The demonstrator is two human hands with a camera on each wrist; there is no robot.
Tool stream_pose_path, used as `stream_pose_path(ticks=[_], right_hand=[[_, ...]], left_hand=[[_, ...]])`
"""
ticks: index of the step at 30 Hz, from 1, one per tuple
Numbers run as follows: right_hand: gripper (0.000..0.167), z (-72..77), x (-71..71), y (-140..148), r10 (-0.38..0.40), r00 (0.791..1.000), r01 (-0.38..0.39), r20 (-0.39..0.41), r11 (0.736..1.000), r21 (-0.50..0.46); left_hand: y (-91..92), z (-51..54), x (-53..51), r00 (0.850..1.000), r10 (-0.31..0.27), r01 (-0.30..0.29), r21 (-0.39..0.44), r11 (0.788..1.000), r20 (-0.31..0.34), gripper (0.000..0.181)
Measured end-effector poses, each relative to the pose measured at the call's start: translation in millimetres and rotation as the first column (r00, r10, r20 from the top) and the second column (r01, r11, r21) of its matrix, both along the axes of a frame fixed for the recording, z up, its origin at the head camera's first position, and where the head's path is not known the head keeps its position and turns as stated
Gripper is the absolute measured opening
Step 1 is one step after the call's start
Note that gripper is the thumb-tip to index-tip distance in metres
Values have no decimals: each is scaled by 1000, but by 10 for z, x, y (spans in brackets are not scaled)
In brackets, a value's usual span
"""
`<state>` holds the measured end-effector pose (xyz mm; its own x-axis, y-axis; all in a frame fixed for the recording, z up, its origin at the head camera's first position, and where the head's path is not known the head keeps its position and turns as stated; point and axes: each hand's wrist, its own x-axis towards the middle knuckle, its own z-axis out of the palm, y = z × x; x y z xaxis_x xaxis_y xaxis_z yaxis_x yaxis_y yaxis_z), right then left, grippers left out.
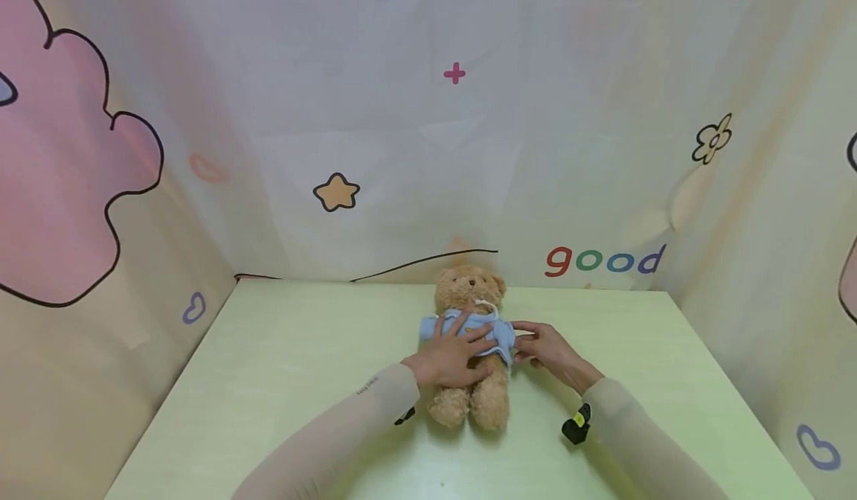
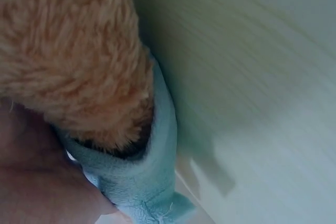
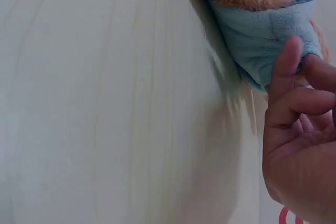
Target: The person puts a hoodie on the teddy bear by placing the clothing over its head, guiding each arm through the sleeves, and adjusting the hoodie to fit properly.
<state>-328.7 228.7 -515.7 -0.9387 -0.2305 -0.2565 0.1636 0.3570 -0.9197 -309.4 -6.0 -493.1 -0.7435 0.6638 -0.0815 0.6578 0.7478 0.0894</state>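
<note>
A light-brown teddy bear [image 1: 490, 403] lies on its back, wearing a light-blue top [image 1: 504, 336] with a white cord at the neck. Across its belly rests my left hand [image 1: 447, 357], fingers spread over the cloth. At the bear's side my right hand [image 1: 550, 353] pinches the edge of the top by the sleeve between thumb and forefinger. The left wrist view shows the bear's fur [image 2: 79, 51] and the hem of the top close up; the left fingertips are hidden there. In the right wrist view, the right thumb lies against the blue cloth [image 3: 262, 40].
The bear is on a pale green table [image 1: 301, 351], its head near the back edge. Behind and on both sides hangs a printed curtain [image 1: 402, 113] with a star, hearts and the word "good". A black wrist device [image 1: 576, 425] sits at the right cuff.
</note>
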Motion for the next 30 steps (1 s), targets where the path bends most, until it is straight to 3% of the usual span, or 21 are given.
stream_pose_path(ticks=[7,13,20,24,30], right_hand=[[49,-54,-36,-1,-1,1000,3,28,997,-71],[46,-50,-78,29,-4,1000,4,-24,1000,8],[41,56,-223,227,134,991,-132,-21,989,69],[42,97,-296,259,183,983,-183,15,983,32],[54,110,-258,236,240,964,-236,118,971,-45]], left_hand=[[-15,-15,14,1000,-28,28,9,1000,-14,57],[-25,-53,39,1000,-27,27,35,999,-13,55],[-77,-72,20,998,-65,64,79,995,5,54],[-107,-76,1,998,-66,64,95,993,16,55],[-117,-73,-18,998,-58,57,79,995,12,54]])
